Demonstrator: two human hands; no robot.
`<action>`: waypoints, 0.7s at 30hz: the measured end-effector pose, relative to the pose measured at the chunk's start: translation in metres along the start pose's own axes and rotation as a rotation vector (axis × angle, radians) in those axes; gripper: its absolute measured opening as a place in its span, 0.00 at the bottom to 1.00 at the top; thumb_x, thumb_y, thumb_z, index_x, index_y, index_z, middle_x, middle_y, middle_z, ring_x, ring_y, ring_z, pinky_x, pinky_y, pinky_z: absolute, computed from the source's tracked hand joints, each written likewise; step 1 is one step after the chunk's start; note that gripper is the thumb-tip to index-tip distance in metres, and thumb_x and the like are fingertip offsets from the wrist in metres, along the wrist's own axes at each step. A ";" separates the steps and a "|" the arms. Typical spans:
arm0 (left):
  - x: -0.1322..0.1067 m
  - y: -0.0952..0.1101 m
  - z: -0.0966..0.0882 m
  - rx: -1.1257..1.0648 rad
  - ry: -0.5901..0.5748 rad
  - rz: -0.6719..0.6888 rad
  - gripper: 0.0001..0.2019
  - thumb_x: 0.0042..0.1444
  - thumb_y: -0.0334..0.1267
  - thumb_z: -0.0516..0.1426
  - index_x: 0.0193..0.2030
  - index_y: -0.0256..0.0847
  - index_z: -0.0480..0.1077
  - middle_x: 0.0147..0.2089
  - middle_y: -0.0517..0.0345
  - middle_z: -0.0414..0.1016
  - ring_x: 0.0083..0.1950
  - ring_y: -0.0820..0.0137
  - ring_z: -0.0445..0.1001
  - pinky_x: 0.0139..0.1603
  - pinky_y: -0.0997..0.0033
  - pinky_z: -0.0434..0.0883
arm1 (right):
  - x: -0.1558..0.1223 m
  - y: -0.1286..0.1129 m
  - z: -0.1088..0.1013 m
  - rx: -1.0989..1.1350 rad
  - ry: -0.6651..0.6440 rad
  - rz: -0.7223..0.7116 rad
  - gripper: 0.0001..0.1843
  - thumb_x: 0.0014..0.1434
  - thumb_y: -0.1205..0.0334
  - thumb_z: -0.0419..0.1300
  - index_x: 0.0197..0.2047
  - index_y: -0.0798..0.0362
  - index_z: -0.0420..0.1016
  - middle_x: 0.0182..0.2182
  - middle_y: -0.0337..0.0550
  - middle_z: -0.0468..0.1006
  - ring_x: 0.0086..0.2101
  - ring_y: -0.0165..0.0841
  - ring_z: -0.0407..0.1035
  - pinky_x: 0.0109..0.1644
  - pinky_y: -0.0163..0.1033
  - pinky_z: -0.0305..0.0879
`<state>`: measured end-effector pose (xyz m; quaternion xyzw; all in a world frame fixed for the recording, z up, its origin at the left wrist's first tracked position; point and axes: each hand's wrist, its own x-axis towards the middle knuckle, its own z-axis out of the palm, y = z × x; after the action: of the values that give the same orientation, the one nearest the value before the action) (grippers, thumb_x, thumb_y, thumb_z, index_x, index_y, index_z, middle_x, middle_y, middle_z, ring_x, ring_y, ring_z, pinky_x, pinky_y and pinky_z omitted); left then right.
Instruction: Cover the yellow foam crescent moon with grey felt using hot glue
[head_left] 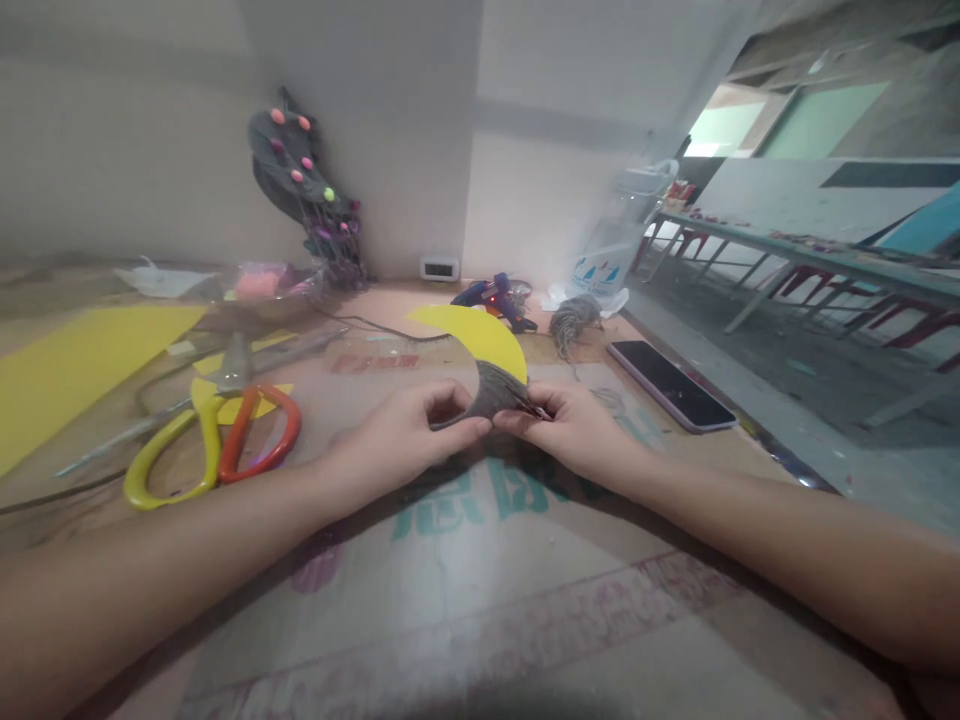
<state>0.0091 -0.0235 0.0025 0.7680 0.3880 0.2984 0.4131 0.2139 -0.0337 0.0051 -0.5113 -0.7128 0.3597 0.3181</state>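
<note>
Between my two hands is a yellow crescent (pixel 491 335), its lower part wrapped in grey yarn (pixel 496 388). My left hand (pixel 424 425) pinches the wrapped end from the left, thumb on top. From the right, my right hand (pixel 559 425) grips the same wrapped part, its thumb and fingers pressed together close to the left thumb. The bare yellow tip points up and away to the left. A loose ball of grey yarn (pixel 576 322) lies beyond my right hand. Scissors with one yellow and one orange handle (pixel 259 435) rest left of my left hand.
A phone (pixel 671 385) lies near the table's right edge. At the back are a glue gun (pixel 495 298), a small digital clock (pixel 439 268) and a decorated dark crescent (pixel 289 170) against the wall. Yellow sheet (pixel 67 370) lies at left. A long table (pixel 810 255) stands beyond, right.
</note>
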 end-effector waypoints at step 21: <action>0.003 -0.005 -0.002 -0.065 -0.043 -0.050 0.20 0.59 0.54 0.52 0.27 0.39 0.68 0.25 0.62 0.69 0.25 0.74 0.65 0.25 0.74 0.60 | 0.001 -0.003 0.000 0.353 -0.169 -0.024 0.14 0.50 0.54 0.66 0.26 0.55 0.68 0.21 0.31 0.61 0.23 0.23 0.54 0.27 0.32 0.53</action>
<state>0.0069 -0.0183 -0.0005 0.7505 0.3883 0.2837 0.4534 0.2127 -0.0334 0.0077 -0.4071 -0.6688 0.5170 0.3459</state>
